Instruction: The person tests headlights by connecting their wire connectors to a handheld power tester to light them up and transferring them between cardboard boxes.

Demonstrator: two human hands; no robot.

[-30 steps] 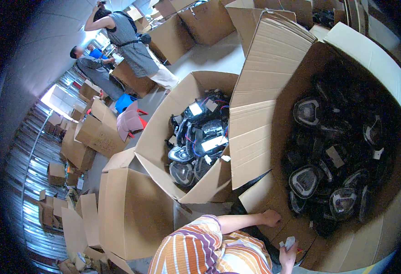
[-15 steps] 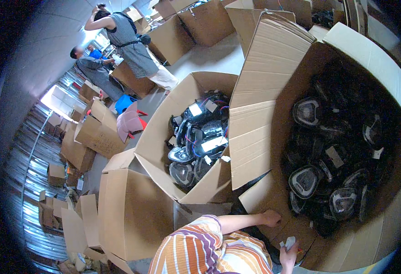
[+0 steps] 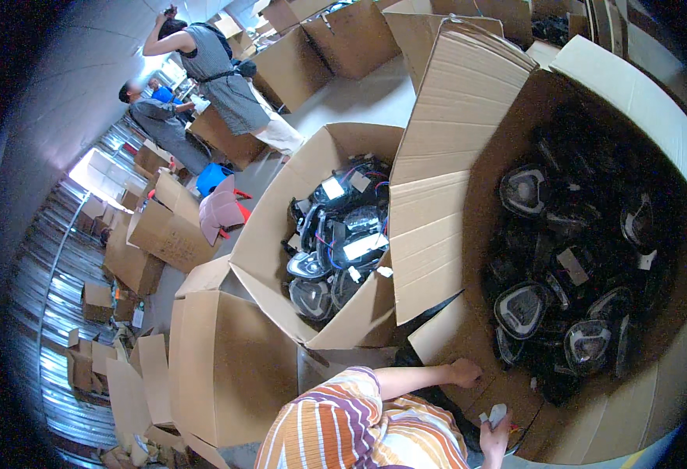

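Observation:
My left hand is closed at the near wall of a big open cardboard box; whatever its curled fingers hold, if anything, is hidden. Lower down and to the right, my right hand pinches a small whitish translucent piece between thumb and fingers. Thin coloured strands, perhaps wires, show beside that hand. Deep in the box lies a pile of black lamp-like units with clear lenses, dim in the shadow. A small white connector shows near the pile's close edge.
To the left, a smaller open box holds similar lamp-like units with wires. A tall cardboard flap stands between the two boxes. Another carton is at my left. Further off are two people, a pink chair and several cartons.

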